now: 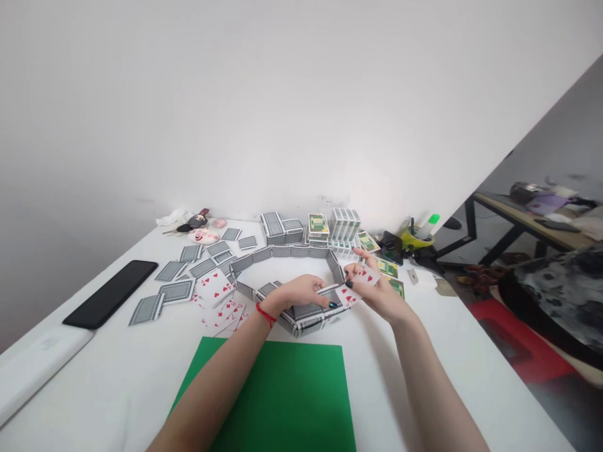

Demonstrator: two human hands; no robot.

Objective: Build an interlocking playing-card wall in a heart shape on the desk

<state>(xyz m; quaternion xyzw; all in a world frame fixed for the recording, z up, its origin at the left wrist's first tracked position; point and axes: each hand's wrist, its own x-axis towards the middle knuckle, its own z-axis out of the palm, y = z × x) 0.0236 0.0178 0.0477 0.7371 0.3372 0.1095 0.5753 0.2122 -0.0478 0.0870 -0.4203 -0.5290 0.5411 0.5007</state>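
Observation:
A ring of folded playing cards (249, 258), grey patterned backs outward, stands on the white table. My left hand (304, 294) reaches over its near side, fingers closed around a grey-backed card (330, 292). At the ring's right side, my right hand (379, 295) pinches a red heart card (367, 276) between thumb and fingers. Another heart face (347, 297) shows between the two hands, just above the ring's near right wall. Whether it is part of the same card, I cannot tell. My fingers partly hide the near right wall.
Loose face-up cards (215, 286) and grey-backed cards (176, 290) lie left of the ring. Behind it stand stacked card blocks (281, 230) and a green-yellow card box (318, 224). A black phone (112, 292), green sheet (277, 395) and yellow-green holder (417, 237) are also around.

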